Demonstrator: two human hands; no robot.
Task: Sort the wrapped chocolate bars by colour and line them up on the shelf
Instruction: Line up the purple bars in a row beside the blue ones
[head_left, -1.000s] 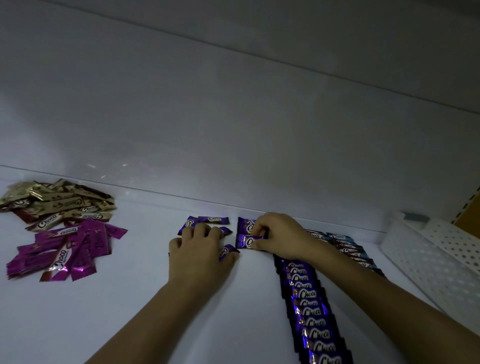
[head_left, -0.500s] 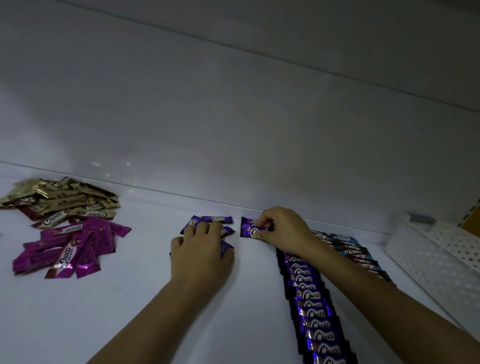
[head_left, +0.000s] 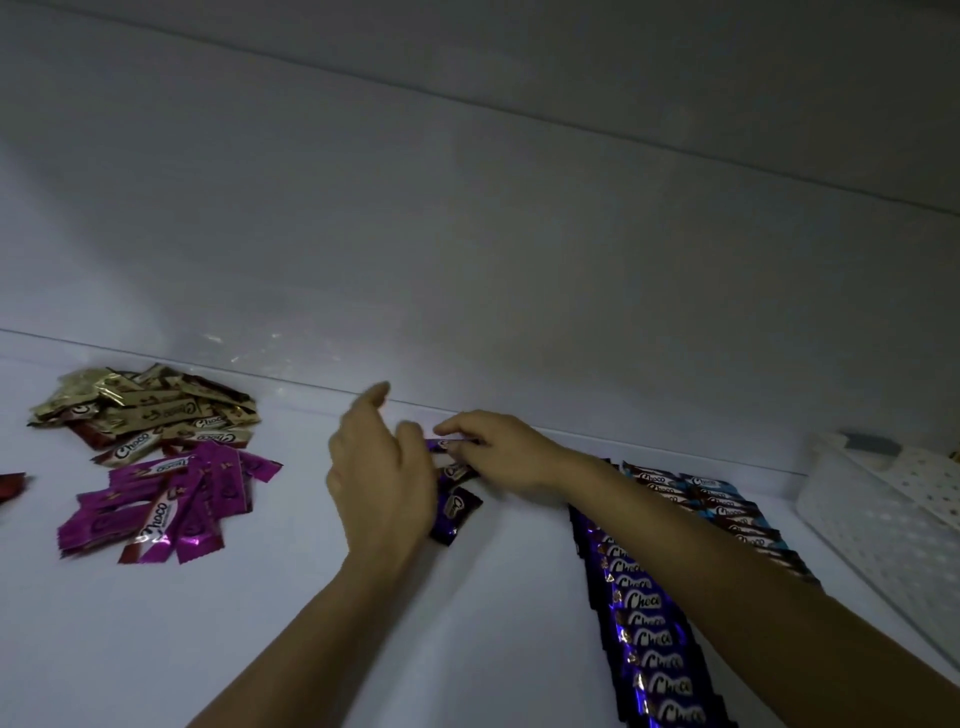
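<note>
Both hands meet at the back middle of the white shelf (head_left: 311, 623). My right hand (head_left: 501, 457) pinches a purple chocolate bar (head_left: 448, 444) by its end, near the back wall. My left hand (head_left: 382, 467) stands lifted on its edge, fingers loosely straight, holding nothing. It partly hides two more loose purple bars (head_left: 457, 506) just to its right. A lined-up row of purple bars (head_left: 644, 623) runs from my right wrist toward me, with a row of blue bars (head_left: 727, 509) beside it.
A loose pile of magenta bars (head_left: 166, 504) lies at the left, with a pile of gold bars (head_left: 150, 410) behind it. A red wrapper (head_left: 10, 486) peeks in at the left edge. A white perforated basket (head_left: 883, 514) stands at the right.
My left hand has lifted off the loose purple bars and turned on edge. My right hand moved left from the row's far end and now pinches one of those bars.
</note>
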